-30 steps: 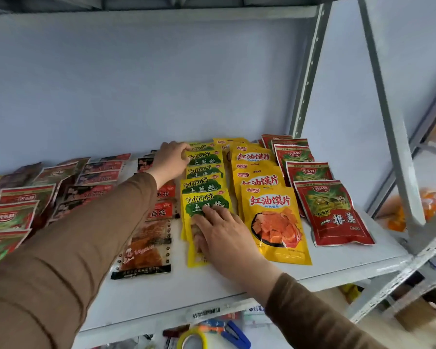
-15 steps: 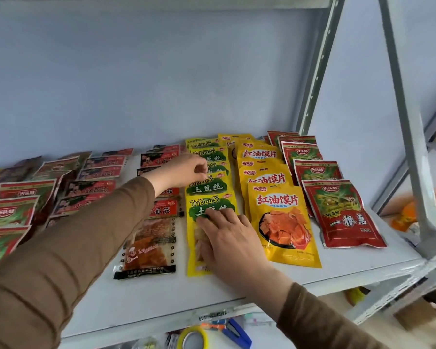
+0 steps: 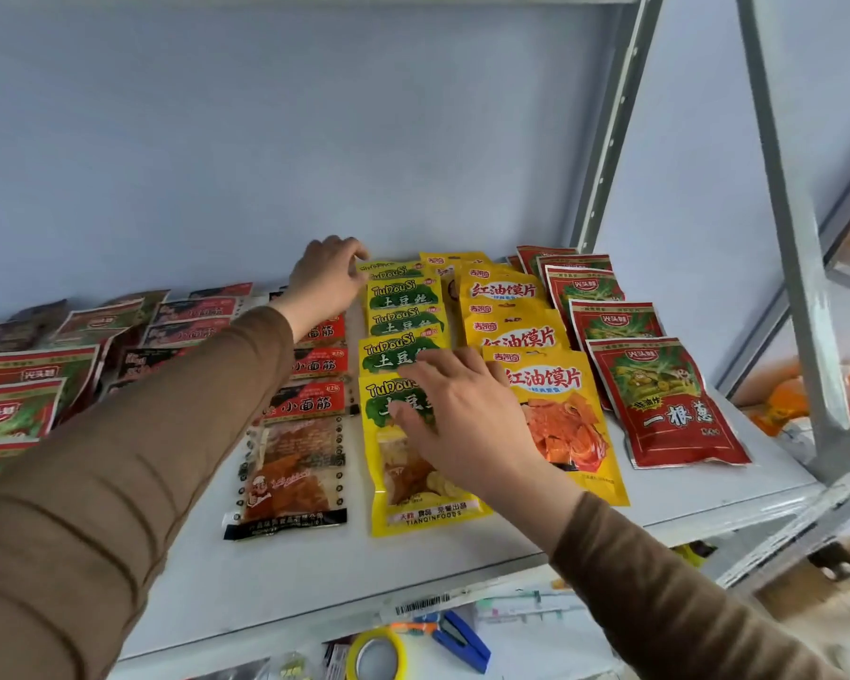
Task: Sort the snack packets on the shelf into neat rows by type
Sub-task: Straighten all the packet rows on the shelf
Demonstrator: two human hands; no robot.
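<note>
The right hand [image 3: 467, 414] lies flat, fingers straight and slightly spread, pressing on the front two packets of the yellow-and-green TuDouSi row [image 3: 403, 331], near the shelf's front edge; its grip closes on nothing. The frontmost TuDouSi packet [image 3: 413, 488] shows sliced potato through its clear window below the palm. The left hand [image 3: 327, 282] reaches to the back edge of the shelf [image 3: 285, 576], fingers curled at the top of the rearmost TuDouSi packet [image 3: 388, 268] (whether it pinches the packet or only touches it cannot be told).

That row runs front to back, each packet overlapping the one behind. Just beside it toward the right edge runs a row of yellow chilli-oil bun-slice packets [image 3: 526, 331], then a row of red-and-green scallion-stick packets [image 3: 658, 400] nearest the right edge. On the other side, partly under the left sleeve, lies a row of small red-and-black gluten packets [image 3: 310, 400]. Toward the left edge more red-and-green packets [image 3: 25, 385] and dark red packets [image 3: 187, 321] overlap loosely.

Below the front edge, a yellow tape roll [image 3: 379, 655] and a blue tool [image 3: 462, 640] show.
</note>
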